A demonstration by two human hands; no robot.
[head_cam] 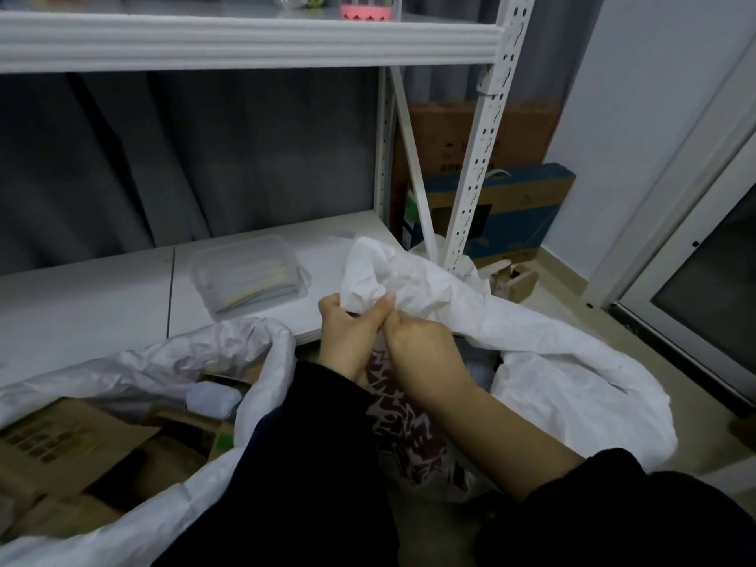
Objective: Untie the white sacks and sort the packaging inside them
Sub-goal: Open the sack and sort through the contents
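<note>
In front of the lower shelf board (102, 288), closest to the camera, an opened white sack (135, 374) slumps with brown cardboard boxes (61, 439) showing in its mouth. To the right, off the board's right corner, a second white sack (552, 362) spreads across the floor, and a red-printed plastic bag (409, 427) lies in its folds beneath the wrists.

Just at the board's front edge, the left hand (347, 333) pinches this sack's gathered neck between thumb and curled fingers. The right hand (421, 354) touches the left and is curled tight on the same bunched fabric, as far as can be told. No cord or knot is visible.

On the board sits a clear plastic container (249, 276). Behind the board's right end stands a blue carton (511, 214).

Likely risks: pulling the wrong strand would cinch the knot tighter. A hard jerk could sweep the raised neck across the board into the container. It could also tear the thin sack and spill its packaging among the boxes.
</note>
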